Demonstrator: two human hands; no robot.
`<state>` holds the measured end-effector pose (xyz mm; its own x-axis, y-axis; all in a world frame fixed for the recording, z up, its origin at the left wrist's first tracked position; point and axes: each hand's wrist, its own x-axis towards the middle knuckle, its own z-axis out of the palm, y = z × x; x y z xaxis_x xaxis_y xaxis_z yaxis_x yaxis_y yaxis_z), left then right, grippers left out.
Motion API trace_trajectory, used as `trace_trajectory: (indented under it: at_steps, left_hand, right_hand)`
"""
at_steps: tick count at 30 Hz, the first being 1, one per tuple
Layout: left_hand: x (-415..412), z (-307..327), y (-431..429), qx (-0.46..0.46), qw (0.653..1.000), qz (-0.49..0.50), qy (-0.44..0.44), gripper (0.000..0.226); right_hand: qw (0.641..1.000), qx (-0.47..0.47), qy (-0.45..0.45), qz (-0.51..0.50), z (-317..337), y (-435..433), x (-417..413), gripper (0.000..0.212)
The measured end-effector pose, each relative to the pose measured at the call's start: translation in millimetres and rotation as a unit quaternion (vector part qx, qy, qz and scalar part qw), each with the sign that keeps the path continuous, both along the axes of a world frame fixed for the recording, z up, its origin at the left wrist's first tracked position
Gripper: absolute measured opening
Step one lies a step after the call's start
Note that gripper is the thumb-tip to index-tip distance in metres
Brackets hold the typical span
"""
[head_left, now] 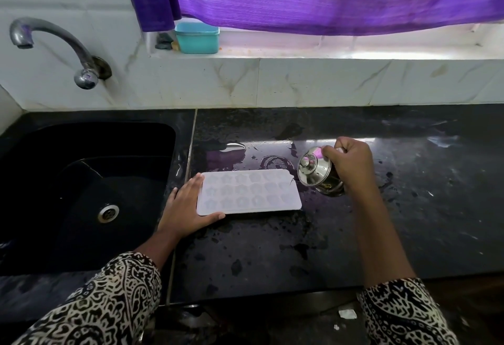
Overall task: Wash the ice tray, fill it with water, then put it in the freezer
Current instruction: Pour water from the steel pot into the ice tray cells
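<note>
She's standing at the counter (409, 221) with the tray (249, 191) lying flat between her two hands. It is off the sink (152, 137), which sits just beyond her left hand (185, 208).

That left hand is spread against the tray's end. The fingers are straight along the short edge and the thumb is stretched out along the near edge. It steadies the tray rather than clutching it.

Her right hand (349, 161) is wrapped round a small steel pot (316, 172), fingers curled over its upper side. The pot is tipped over towards the tray, just off the tray's far corner and hardly apart from it. I can't make out any water leaving it.

The counter is wet around both hands, with a puddle (272, 160) just past the tray on the pot's side. From that I'd reckon the washing is done. The tap (51, 44), out beyond her left hand, shows no stream.

Filling looks like the step she's on. The flower-shaped cells are too pale for me to tell whether any hold water yet. If they're empty, the whole fill is still ahead of her.

After that comes the carry to the freezer, which I can't see from here. A shallow tray brimming with water will want a level, two-handed lift.
</note>
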<state>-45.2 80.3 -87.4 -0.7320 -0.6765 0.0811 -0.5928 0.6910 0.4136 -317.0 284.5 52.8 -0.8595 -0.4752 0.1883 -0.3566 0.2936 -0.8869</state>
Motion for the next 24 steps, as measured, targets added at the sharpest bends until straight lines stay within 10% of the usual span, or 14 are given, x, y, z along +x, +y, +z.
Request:
trace_trajectory:
  at_steps: [24]
  left_hand:
    - [0.3, -4.8, -3.6, -0.01, 1.0, -0.003, -0.012, 0.129]
  right_hand:
    - [1.0, 0.004, -0.01, 0.008, -4.2, -0.6, -2.4, 0.026]
